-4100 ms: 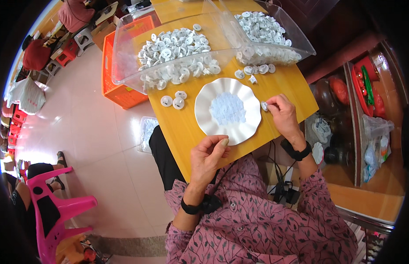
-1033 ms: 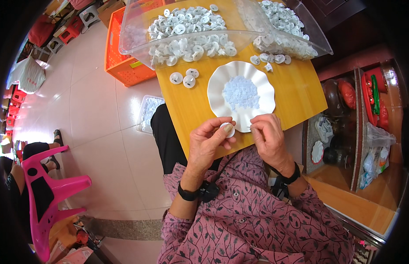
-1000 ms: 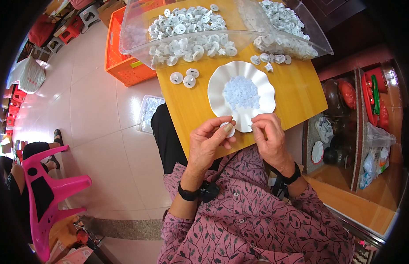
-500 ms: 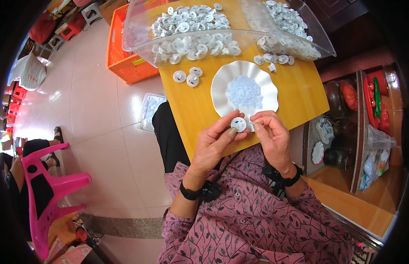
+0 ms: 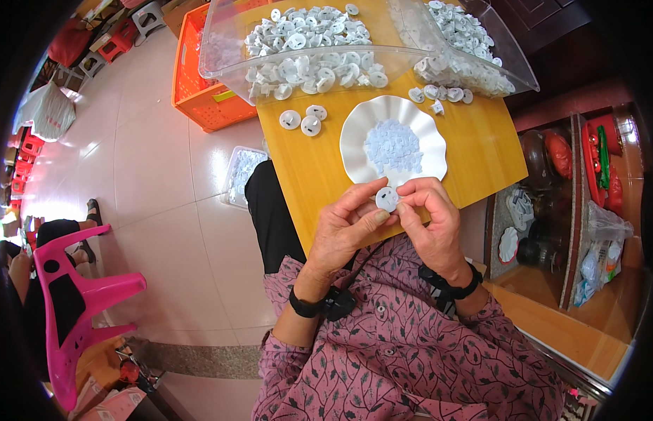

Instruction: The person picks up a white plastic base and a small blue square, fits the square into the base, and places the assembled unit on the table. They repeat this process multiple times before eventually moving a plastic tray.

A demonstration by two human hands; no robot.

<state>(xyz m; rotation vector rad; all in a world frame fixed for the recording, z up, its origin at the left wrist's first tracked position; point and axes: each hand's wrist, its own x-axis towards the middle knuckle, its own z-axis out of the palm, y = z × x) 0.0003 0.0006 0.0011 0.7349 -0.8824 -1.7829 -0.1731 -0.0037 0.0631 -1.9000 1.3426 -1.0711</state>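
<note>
My left hand [image 5: 347,223] holds a round white plastic disc [image 5: 387,199] with small dark slots, its thumb on the near edge and its fingers behind. My right hand [image 5: 433,217] pinches at the disc's right edge with thumb and forefinger; any small piece between these fingertips is hidden. Just beyond both hands stands a white plate with a wavy rim [image 5: 353,151], holding a heap of small pale-blue flat pieces [image 5: 393,144]. Three similar discs [image 5: 310,125] lie left of the plate, and several white plastic parts [image 5: 454,94] lie at its far right.
Clear plastic bins [image 5: 319,59] full of white parts stand at the table's far side. An orange crate [image 5: 210,109] and a small tub [image 5: 243,175] are left of the yellow table [image 5: 298,175]. Shelves [image 5: 576,210] stand right; a pink chair [image 5: 95,291] is far left, a person beside it.
My right fingertips, earlier apart from the disc with a small pale piece, have moved left against its edge. The disc has turned slightly in my left hand.
</note>
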